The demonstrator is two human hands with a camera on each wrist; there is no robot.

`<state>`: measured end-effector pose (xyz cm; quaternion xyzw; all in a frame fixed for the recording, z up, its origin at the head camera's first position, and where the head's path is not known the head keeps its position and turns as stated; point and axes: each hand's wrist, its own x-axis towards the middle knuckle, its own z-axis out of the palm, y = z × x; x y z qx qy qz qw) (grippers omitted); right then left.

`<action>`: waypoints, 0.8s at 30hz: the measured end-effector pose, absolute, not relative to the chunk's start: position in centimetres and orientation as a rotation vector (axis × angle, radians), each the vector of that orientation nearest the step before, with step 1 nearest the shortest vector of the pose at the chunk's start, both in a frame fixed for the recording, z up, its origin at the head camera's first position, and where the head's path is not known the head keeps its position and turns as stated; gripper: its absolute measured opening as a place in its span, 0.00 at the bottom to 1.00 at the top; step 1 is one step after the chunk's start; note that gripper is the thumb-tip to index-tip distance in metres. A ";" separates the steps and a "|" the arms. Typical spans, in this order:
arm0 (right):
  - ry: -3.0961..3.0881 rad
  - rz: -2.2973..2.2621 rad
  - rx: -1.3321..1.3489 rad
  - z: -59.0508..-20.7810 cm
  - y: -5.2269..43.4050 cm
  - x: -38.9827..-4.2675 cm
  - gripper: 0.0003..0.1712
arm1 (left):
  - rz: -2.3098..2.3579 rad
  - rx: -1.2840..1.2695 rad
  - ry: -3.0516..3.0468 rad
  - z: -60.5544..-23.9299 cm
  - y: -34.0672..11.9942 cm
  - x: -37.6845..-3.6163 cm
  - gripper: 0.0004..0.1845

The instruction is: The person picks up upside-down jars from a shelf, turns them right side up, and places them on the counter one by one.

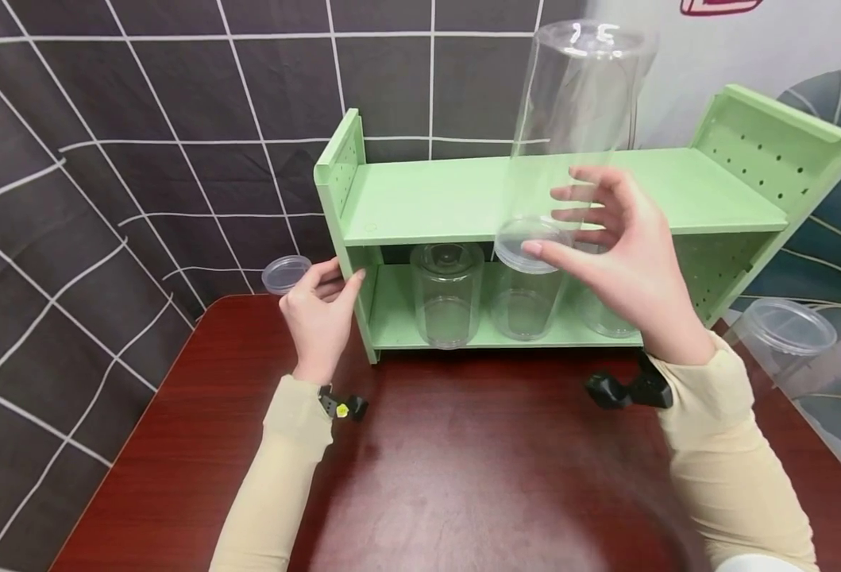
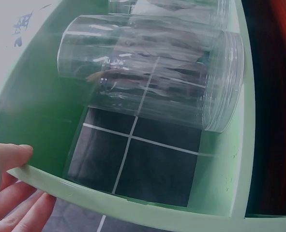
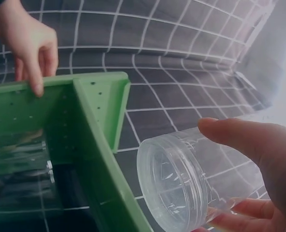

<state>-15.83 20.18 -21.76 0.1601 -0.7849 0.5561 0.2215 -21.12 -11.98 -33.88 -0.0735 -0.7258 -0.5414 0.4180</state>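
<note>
Meanwhile the person's right hand held a tall clear jar upside down above the green shelf, fingers curled round its lidded end. Left hand gripped the shelf's left side panel. Three more jars stood on the lower tier, above the counter.

no readable text (red mark cropped)
</note>
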 end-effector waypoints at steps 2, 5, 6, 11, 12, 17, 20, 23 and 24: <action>-2.166 1.505 0.462 -22.2 20.4 -15.3 0.43 | -1.353 -0.181 -1.820 -33.9 -12.0 -21.1 0.16; -2.187 1.437 0.474 -23.0 20.7 -14.5 0.44 | -1.352 -0.173 -1.818 -33.8 -11.8 -21.1 0.16; -2.198 1.409 0.476 -23.3 20.8 -14.2 0.44 | -1.349 -0.170 -1.817 -33.8 -11.7 -21.1 0.16; -2.252 1.328 0.469 -24.8 21.6 -13.0 0.44 | -1.323 -0.144 -1.814 -33.8 -11.5 -21.1 0.15; -2.255 1.325 0.470 -25.1 21.8 -12.8 0.42 | -1.320 -0.141 -1.814 -33.8 -11.5 -21.1 0.15; -2.274 1.314 0.458 -26.3 22.7 -12.0 0.43 | -1.333 -0.152 -1.826 -33.8 -11.7 -20.9 0.15; -2.298 1.301 0.451 -27.1 23.4 -11.7 0.44 | -1.343 -0.164 -1.825 -33.9 -11.8 -20.9 0.16; -2.330 1.277 0.449 -28.1 23.9 -11.6 0.39 | -1.346 -0.171 -1.823 -34.0 -11.8 -21.1 0.17; -2.343 1.266 0.448 -28.5 24.1 -11.6 0.37 | -1.348 -0.171 -1.825 -34.0 -11.8 -21.1 0.17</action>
